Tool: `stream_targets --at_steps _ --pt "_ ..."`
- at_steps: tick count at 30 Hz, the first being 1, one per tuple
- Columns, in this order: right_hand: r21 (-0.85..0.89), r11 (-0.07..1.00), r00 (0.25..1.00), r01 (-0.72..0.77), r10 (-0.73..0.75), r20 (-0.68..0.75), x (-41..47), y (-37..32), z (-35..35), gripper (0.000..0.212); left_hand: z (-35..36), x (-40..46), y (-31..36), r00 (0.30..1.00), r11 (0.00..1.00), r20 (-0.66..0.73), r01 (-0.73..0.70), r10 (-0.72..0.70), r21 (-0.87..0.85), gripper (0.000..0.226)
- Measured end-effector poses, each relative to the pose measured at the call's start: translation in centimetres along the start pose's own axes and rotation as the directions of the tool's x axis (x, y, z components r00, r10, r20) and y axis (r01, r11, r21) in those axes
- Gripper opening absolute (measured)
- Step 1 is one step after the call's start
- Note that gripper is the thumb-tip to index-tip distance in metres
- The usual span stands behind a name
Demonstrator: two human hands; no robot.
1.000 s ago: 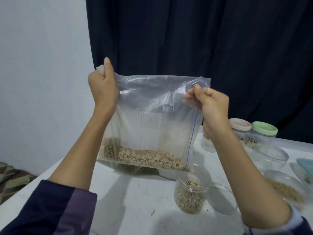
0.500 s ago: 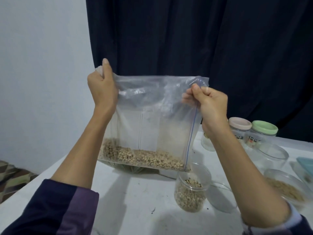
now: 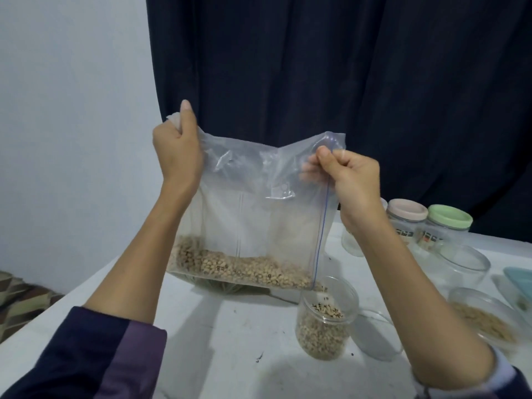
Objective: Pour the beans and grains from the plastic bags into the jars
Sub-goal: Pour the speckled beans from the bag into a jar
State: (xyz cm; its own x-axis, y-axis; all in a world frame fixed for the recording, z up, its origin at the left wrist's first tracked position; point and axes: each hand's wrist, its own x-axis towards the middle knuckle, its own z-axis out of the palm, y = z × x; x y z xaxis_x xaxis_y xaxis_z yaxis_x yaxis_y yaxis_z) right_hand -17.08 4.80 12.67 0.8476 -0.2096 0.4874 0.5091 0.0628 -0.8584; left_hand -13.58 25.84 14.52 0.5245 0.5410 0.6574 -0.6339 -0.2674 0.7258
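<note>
Left hand (image 3: 175, 152): fist curled tight round the top left corner of the plastic bag (image 3: 259, 203); thumb stood straight up above the plastic; forearm rose out of a dark sleeve (image 3: 86, 355).
Right hand (image 3: 349, 180): pinched the bag's top right edge just beside the blue zip line (image 3: 322, 226); fingers folded in on the plastic, thumb on the near face.
Plastic bag: hung in the air between the two grips, clear of the table (image 3: 230, 341); its top edge sagged in a shallow dip between the fists; blue line ran down from the right pinch to the lower right corner.
Beans (image 3: 244, 269): pale, with dark eyes; lay in a low band along the bag's bottom, well below both grips.
Open jar (image 3: 325, 321): stood upright on the table directly under the right grip; part full of the same beans; the bag's lower right corner hung just over its rim.
Beyond the right wrist: two lidded jars, one pink-topped (image 3: 406, 210), one green-topped (image 3: 449, 216), side by side; a clear empty jar (image 3: 460, 266) nearer; a shallow clear dish of tan grains (image 3: 483, 318) under the right forearm's outer side.
Behind the bag: dark curtain (image 3: 316, 67); pale wall (image 3: 72, 110) out past the left grip.
</note>
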Motion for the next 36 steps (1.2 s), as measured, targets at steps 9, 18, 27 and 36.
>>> stream_targets --at_steps 9,18,27,36 --pt "0.077 0.997 1.000 0.001 0.000 -0.017 -0.1 -0.4 0.1 0.021 -0.1 0.1 0.4 1.000 1.000 -0.005 0.000 0.000 -0.017 0.052" --pt "0.058 0.998 1.000 -0.007 0.007 -0.001 -0.2 -0.6 -0.1 0.020 -0.1 -0.2 0.7 0.999 0.999 0.032 0.009 -0.008 -0.031 0.053" --pt "0.062 0.998 1.000 -0.008 0.008 -0.002 0.0 -0.9 -0.3 0.020 -0.2 0.0 0.9 1.000 0.999 0.009 0.011 -0.010 -0.035 0.052" --pt "0.084 0.996 1.000 -0.007 0.008 -0.011 0.2 -0.7 -0.3 0.021 -0.3 0.2 1.1 1.000 1.000 0.009 0.000 0.000 -0.029 0.052"
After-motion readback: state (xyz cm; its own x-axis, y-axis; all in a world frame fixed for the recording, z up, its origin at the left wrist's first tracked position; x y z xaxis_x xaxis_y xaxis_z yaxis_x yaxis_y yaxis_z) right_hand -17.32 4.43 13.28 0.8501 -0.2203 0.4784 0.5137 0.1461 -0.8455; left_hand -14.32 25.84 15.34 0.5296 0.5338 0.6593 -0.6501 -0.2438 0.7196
